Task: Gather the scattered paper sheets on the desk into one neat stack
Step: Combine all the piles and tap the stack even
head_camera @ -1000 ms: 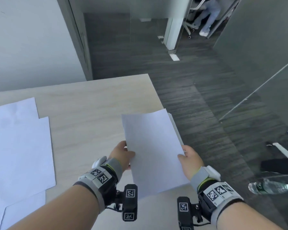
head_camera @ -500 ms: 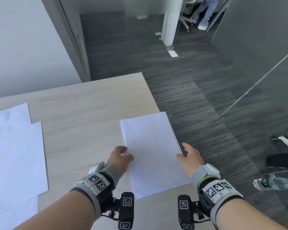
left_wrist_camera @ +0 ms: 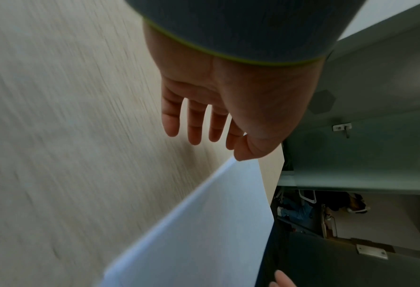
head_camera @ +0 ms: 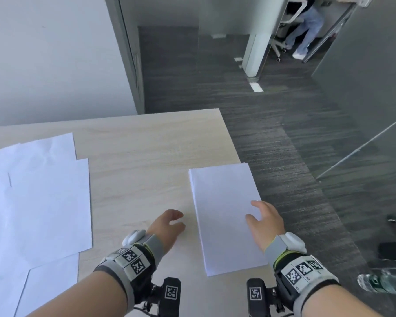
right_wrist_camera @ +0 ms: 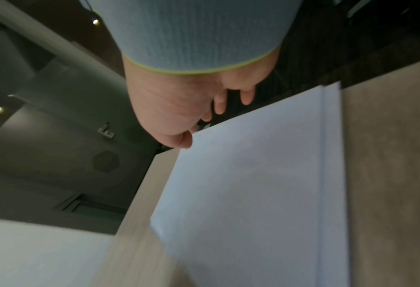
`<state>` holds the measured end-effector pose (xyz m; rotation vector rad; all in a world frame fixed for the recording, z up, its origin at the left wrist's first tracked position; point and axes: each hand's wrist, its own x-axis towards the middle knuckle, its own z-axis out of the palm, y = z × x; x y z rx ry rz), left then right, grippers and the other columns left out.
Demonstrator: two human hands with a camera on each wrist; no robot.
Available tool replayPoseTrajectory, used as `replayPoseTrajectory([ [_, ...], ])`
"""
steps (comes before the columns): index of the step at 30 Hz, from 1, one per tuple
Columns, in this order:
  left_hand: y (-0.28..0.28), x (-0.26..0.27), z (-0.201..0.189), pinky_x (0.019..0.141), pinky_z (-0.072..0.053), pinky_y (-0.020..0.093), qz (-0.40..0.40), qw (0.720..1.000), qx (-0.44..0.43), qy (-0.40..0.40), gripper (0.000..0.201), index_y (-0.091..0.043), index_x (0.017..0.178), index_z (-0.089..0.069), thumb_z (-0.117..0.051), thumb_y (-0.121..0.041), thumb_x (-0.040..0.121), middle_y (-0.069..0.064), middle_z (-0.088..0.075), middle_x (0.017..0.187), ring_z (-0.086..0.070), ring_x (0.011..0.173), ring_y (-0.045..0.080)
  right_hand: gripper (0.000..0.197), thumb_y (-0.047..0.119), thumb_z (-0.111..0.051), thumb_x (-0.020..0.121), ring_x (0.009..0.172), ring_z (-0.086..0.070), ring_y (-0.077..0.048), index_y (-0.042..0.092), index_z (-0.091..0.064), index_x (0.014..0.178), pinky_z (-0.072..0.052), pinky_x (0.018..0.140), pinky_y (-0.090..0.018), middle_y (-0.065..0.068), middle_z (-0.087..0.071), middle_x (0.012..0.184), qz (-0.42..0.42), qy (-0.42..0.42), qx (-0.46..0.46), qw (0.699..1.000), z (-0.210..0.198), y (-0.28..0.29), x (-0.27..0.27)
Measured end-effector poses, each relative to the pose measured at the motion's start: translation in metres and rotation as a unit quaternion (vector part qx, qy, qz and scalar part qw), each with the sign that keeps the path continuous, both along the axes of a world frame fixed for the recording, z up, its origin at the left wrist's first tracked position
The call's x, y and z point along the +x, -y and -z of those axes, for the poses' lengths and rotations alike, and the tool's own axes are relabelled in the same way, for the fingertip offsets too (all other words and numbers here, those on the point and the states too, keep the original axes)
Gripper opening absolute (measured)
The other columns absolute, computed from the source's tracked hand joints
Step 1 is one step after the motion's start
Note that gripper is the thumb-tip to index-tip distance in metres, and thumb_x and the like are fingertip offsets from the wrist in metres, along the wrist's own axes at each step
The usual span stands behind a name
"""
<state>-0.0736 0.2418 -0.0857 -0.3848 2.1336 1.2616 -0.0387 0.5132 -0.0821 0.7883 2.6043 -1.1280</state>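
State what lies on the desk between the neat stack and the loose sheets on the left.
Only the left hand, over bare desk, between stack and loose sheets; the head view shows this.

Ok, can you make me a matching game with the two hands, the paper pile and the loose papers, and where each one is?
Things:
1. left hand
2. right hand
3. neat stack
4. loose sheets

Places:
A. spread over the desk's left side
B. over the stack's right edge
C. by the desk's right edge
D. over bare wood, left of the stack

Pairs: 1-D, 2-B, 3-C, 4-A
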Motion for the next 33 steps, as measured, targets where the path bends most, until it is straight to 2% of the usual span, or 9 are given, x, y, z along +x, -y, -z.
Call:
replayPoseTrajectory([
  [4, 0.066, 0.007, 0.0, 0.075, -0.05, 0.027, -0.046, 0.998, -0.025, -0.041, 0.021, -0.035, 0.111, -0.065, -0.061, -0.022, 0.095, -0.019, -0.066, 0.116, -0.062, 0.081, 0.011, 0.037, 0.021, -0.052, 0.095, 0.113, -0.05, -0.01, 0.028, -0.056, 0.131, -0.044, 0.094, -0.031, 0.01, -0.045, 0.138, -0.04, -0.029, -0.028, 0.998, -0.007, 0.049, -0.02],
  [11, 0.26, 0.055, -0.005, 0.068, -0.046, 0.022, -0.199, 0.974, -0.088, -0.069, 0.02, -0.033, 0.104, -0.067, -0.062, -0.017, 0.095, -0.011, -0.069, 0.11, -0.066, 0.096, 0.009, 0.02, 0.021, -0.059, 0.094, 0.107, -0.06, -0.011, 0.034, -0.062, 0.109, -0.042, 0.084, -0.026, 0.011, -0.063, 0.115, -0.161, 0.02, -0.13, 0.978, 0.017, 0.223, -0.036],
  [14, 0.345, 0.083, -0.005, 0.073, -0.049, 0.031, -0.26, 0.952, -0.148, -0.06, 0.019, -0.034, 0.104, -0.068, -0.063, -0.02, 0.093, -0.004, -0.069, 0.112, -0.065, 0.099, 0.018, 0.017, 0.022, -0.061, 0.093, 0.103, -0.063, -0.009, 0.034, -0.065, 0.104, -0.046, 0.081, -0.026, 0.013, -0.066, 0.111, -0.197, 0.054, -0.153, 0.967, 0.027, 0.299, -0.028],
  [17, 0.411, 0.106, 0.001, 0.095, -0.048, 0.038, -0.324, 0.919, -0.216, -0.059, 0.025, -0.025, 0.114, -0.069, -0.067, -0.019, 0.09, 0.006, -0.058, 0.135, -0.059, 0.117, 0.024, 0.018, 0.022, -0.062, 0.091, 0.107, -0.062, -0.017, 0.033, -0.063, 0.106, -0.05, 0.09, -0.032, 0.007, -0.063, 0.118, -0.2, 0.073, -0.151, 0.965, 0.03, 0.348, -0.029],
  [20, 0.475, 0.127, 0.004, 0.108, -0.041, 0.045, -0.383, 0.871, -0.307, -0.018, 0.054, -0.02, 0.135, -0.059, -0.073, -0.028, 0.084, 0.01, -0.044, 0.152, -0.051, 0.131, 0.034, 0.038, 0.03, -0.065, 0.085, 0.118, -0.058, -0.023, 0.03, -0.06, 0.122, -0.047, 0.102, -0.04, -0.001, -0.057, 0.133, -0.195, 0.064, -0.077, 0.976, 0.03, 0.389, -0.042],
  [23, 0.534, 0.149, 0.005, 0.105, -0.042, 0.054, -0.434, 0.841, -0.314, 0.076, 0.08, -0.025, 0.149, -0.04, -0.075, -0.049, 0.08, 0.012, -0.034, 0.157, -0.05, 0.131, 0.045, 0.061, 0.053, -0.064, 0.074, 0.109, -0.061, -0.032, 0.025, -0.056, 0.128, -0.051, 0.093, -0.04, -0.006, -0.058, 0.127, -0.184, 0.075, 0.04, 0.979, 0.029, 0.425, -0.056],
  [27, 0.568, 0.157, 0.014, 0.107, -0.042, 0.059, -0.39, 0.85, -0.327, 0.136, 0.108, -0.031, 0.155, -0.025, -0.076, -0.069, 0.067, 0.015, -0.034, 0.153, -0.042, 0.135, 0.046, 0.082, 0.062, -0.07, 0.069, 0.117, -0.05, -0.037, 0.034, -0.039, 0.14, -0.044, 0.091, -0.04, -0.008, -0.041, 0.137, -0.151, 0.118, 0.153, 0.969, 0.031, 0.449, -0.058],
  [30, 0.581, 0.15, 0.021, 0.106, -0.042, 0.057, -0.342, 0.865, -0.337, 0.144, 0.118, -0.038, 0.155, -0.017, -0.081, -0.066, 0.06, 0.011, -0.03, 0.149, -0.033, 0.137, 0.041, 0.099, 0.057, -0.074, 0.067, 0.122, -0.043, -0.04, 0.04, -0.023, 0.149, -0.042, 0.095, -0.042, -0.009, -0.031, 0.141, -0.148, 0.153, 0.189, 0.959, 0.037, 0.469, -0.058],
  [33, 0.588, 0.143, 0.023, 0.099, -0.046, 0.054, -0.309, 0.881, -0.328, 0.142, 0.118, -0.044, 0.154, -0.011, -0.081, -0.062, 0.061, 0.007, -0.027, 0.147, -0.036, 0.135, 0.039, 0.104, 0.054, -0.077, 0.065, 0.111, -0.053, -0.041, 0.043, -0.019, 0.15, -0.047, 0.09, -0.042, -0.012, -0.033, 0.137, -0.127, 0.166, 0.173, 0.963, 0.038, 0.472, -0.061],
])
